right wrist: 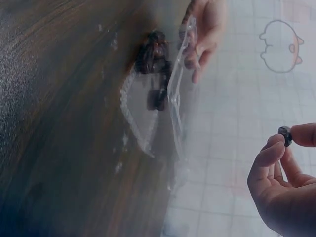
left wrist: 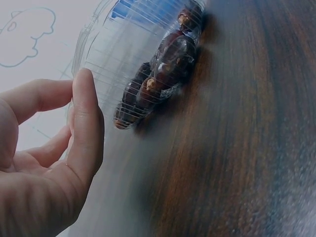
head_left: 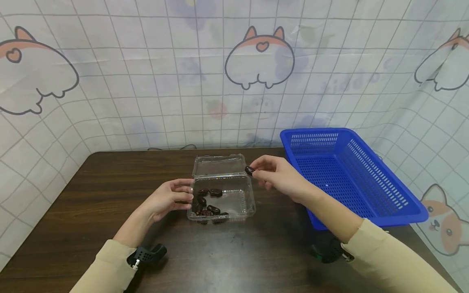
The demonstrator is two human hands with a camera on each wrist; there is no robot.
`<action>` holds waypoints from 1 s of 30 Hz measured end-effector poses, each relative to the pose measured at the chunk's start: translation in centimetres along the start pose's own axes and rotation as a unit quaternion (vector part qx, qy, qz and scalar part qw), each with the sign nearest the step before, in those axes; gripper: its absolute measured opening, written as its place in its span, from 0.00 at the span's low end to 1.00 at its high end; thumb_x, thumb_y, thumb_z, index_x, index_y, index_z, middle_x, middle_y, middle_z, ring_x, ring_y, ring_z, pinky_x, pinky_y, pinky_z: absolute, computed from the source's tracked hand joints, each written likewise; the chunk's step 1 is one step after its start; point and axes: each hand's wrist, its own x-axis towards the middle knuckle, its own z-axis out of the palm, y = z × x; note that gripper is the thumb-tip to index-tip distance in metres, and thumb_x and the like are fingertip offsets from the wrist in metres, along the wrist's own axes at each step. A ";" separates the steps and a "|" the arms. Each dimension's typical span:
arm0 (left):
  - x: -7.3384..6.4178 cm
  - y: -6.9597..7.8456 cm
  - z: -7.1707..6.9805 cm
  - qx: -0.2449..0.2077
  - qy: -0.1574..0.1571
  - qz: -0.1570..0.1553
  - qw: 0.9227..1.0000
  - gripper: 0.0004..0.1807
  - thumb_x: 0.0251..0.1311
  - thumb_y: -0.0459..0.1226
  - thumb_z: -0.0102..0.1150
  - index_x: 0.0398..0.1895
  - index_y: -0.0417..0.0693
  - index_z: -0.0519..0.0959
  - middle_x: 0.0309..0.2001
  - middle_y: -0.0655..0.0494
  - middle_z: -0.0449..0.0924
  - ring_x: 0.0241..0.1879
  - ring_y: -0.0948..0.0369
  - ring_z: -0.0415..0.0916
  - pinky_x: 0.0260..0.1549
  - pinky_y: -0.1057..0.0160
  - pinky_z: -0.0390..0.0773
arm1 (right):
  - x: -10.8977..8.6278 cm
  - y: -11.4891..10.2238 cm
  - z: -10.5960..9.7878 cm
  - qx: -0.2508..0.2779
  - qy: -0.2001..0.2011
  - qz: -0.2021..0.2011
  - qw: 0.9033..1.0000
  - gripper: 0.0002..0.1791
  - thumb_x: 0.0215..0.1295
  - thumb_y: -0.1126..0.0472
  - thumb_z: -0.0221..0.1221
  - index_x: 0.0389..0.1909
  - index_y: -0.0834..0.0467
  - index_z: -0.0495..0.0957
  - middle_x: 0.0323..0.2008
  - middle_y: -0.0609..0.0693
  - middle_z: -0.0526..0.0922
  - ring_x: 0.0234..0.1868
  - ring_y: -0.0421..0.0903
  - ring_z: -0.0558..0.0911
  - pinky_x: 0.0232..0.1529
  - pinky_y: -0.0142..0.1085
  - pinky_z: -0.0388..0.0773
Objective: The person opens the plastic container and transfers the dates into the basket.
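A clear plastic clamshell box point(head_left: 242, 209) stands on the table with its lid point(head_left: 220, 166) folded back. Several dark, shiny dates point(head_left: 213, 209) lie inside, mostly toward its left half; in the left wrist view the dates point(left wrist: 173, 57) show through the ribbed wall. My left hand point(head_left: 168, 199) rests its fingertips against the outside of the box's left wall, its fingers point(left wrist: 85, 123) fairly straight. Between thumb and fingertips, my right hand point(head_left: 280, 177) pinches one date point(head_left: 249, 170) above the table, just right of the lid; the right wrist view shows this date point(right wrist: 285, 136) too.
A blue plastic basket point(head_left: 399, 221) with slotted sides stands on the right of the dark wooden table point(head_left: 220, 260). Behind the table hangs a white gridded cloth point(head_left: 146, 101) with cartoon animals. Each wrist wears a black strap device point(head_left: 146, 255).
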 end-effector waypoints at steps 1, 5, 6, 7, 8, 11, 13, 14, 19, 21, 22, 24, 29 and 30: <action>0.0 0.0 0.0 0.001 0.000 0.001 1.000 0.33 0.71 0.27 0.58 0.76 0.32 0.59 0.53 0.40 0.72 0.43 0.56 0.79 0.45 0.57 0.86 | -0.1 -0.1 -0.2 0.000 0.001 0.000 1.000 0.13 0.74 0.63 0.60 0.55 0.62 0.78 0.32 0.55 0.79 0.36 0.54 0.77 0.34 0.37 0.79; 0.0 0.0 -0.1 0.004 -0.004 0.001 1.000 0.33 0.72 0.28 0.57 0.76 0.31 0.59 0.52 0.41 0.72 0.44 0.56 0.78 0.45 0.57 0.86 | -0.5 -0.1 -1.0 0.000 0.007 0.005 1.000 0.14 0.74 0.62 0.59 0.56 0.62 0.77 0.32 0.55 0.78 0.37 0.55 0.77 0.35 0.37 0.79; 0.1 0.0 -0.1 0.003 -0.004 0.000 1.000 0.32 0.72 0.28 0.57 0.76 0.31 0.59 0.52 0.41 0.73 0.44 0.56 0.78 0.45 0.57 0.86 | -0.6 -0.1 -1.2 0.000 0.008 0.007 1.000 0.14 0.75 0.62 0.59 0.56 0.63 0.77 0.33 0.55 0.78 0.37 0.55 0.77 0.35 0.37 0.79; 0.1 -0.1 -0.1 0.002 -0.005 -0.001 1.000 0.32 0.72 0.28 0.57 0.75 0.31 0.59 0.52 0.41 0.73 0.43 0.56 0.78 0.45 0.57 0.86 | -0.7 -0.1 -1.5 -0.001 0.010 0.010 1.000 0.14 0.75 0.62 0.59 0.56 0.63 0.77 0.33 0.55 0.78 0.37 0.55 0.77 0.35 0.36 0.79; 0.1 -0.1 -0.1 0.000 -0.005 -0.002 1.000 0.32 0.72 0.28 0.57 0.75 0.31 0.59 0.52 0.42 0.73 0.43 0.57 0.78 0.45 0.57 0.86 | -0.8 -0.1 -1.7 -0.002 0.011 0.012 1.000 0.14 0.75 0.62 0.59 0.57 0.63 0.77 0.33 0.55 0.78 0.37 0.55 0.77 0.35 0.36 0.79; 0.2 -0.2 -0.2 -0.002 -0.005 -0.003 1.000 0.32 0.71 0.28 0.57 0.75 0.30 0.60 0.52 0.42 0.73 0.43 0.57 0.78 0.45 0.57 0.86 | -1.4 0.0 -2.4 0.001 0.017 0.021 1.000 0.15 0.75 0.61 0.59 0.57 0.63 0.76 0.34 0.56 0.78 0.37 0.54 0.77 0.34 0.35 0.78; 0.2 -0.2 -0.3 -0.003 -0.006 -0.004 1.000 0.32 0.71 0.28 0.57 0.74 0.30 0.60 0.53 0.41 0.73 0.43 0.57 0.78 0.45 0.58 0.86 | -1.8 0.0 -2.8 0.006 0.020 0.023 1.000 0.15 0.76 0.61 0.59 0.57 0.64 0.75 0.34 0.57 0.78 0.36 0.53 0.77 0.34 0.35 0.78; 0.3 -0.3 -0.3 -0.003 -0.006 -0.004 1.000 0.31 0.71 0.28 0.57 0.74 0.30 0.60 0.53 0.41 0.73 0.43 0.57 0.78 0.45 0.58 0.86 | -2.0 0.1 -3.1 0.009 0.023 0.023 0.999 0.15 0.76 0.61 0.59 0.57 0.64 0.75 0.35 0.58 0.78 0.36 0.52 0.77 0.34 0.35 0.78; 0.3 -0.3 -0.4 -0.008 -0.007 -0.003 1.000 0.31 0.71 0.27 0.57 0.73 0.28 0.60 0.52 0.42 0.74 0.42 0.58 0.79 0.45 0.58 0.86 | -2.7 0.2 -4.2 0.019 0.036 0.024 0.999 0.16 0.76 0.61 0.58 0.58 0.65 0.74 0.38 0.59 0.78 0.36 0.50 0.77 0.34 0.34 0.79; 0.3 -0.3 -0.4 -0.012 -0.007 -0.004 1.000 0.31 0.71 0.27 0.57 0.73 0.27 0.60 0.51 0.43 0.75 0.42 0.59 0.79 0.45 0.59 0.86 | -2.9 0.4 -4.6 0.017 0.041 0.025 0.999 0.16 0.77 0.61 0.58 0.58 0.64 0.74 0.39 0.58 0.78 0.36 0.50 0.77 0.35 0.35 0.79; 0.3 -0.3 -0.4 -0.014 -0.007 -0.004 1.000 0.30 0.71 0.27 0.57 0.73 0.27 0.60 0.51 0.43 0.75 0.41 0.59 0.80 0.45 0.59 0.86 | -3.0 0.5 -4.8 0.015 0.043 0.025 0.999 0.16 0.77 0.61 0.58 0.59 0.64 0.74 0.40 0.58 0.78 0.36 0.50 0.77 0.35 0.35 0.79; 0.3 -0.3 -0.4 -0.018 -0.006 -0.005 1.000 0.30 0.71 0.26 0.57 0.72 0.27 0.60 0.50 0.44 0.75 0.41 0.59 0.80 0.45 0.59 0.86 | -3.2 0.8 -5.3 0.009 0.047 0.027 0.999 0.16 0.77 0.60 0.58 0.59 0.63 0.74 0.40 0.58 0.78 0.37 0.51 0.77 0.36 0.36 0.79; 0.4 -0.5 -0.4 -0.022 -0.007 -0.005 1.000 0.30 0.70 0.27 0.58 0.72 0.26 0.60 0.51 0.43 0.75 0.41 0.59 0.81 0.45 0.59 0.86 | -3.9 1.3 -6.4 0.004 0.057 0.034 0.998 0.18 0.77 0.58 0.58 0.60 0.64 0.73 0.45 0.60 0.77 0.39 0.52 0.77 0.36 0.35 0.79; 0.4 -0.5 -0.4 -0.023 -0.007 -0.006 1.000 0.30 0.70 0.27 0.58 0.72 0.26 0.60 0.51 0.43 0.75 0.40 0.59 0.81 0.45 0.59 0.86 | -4.1 1.5 -6.6 0.005 0.059 0.035 0.998 0.19 0.77 0.58 0.58 0.60 0.64 0.73 0.46 0.60 0.77 0.39 0.51 0.77 0.37 0.35 0.79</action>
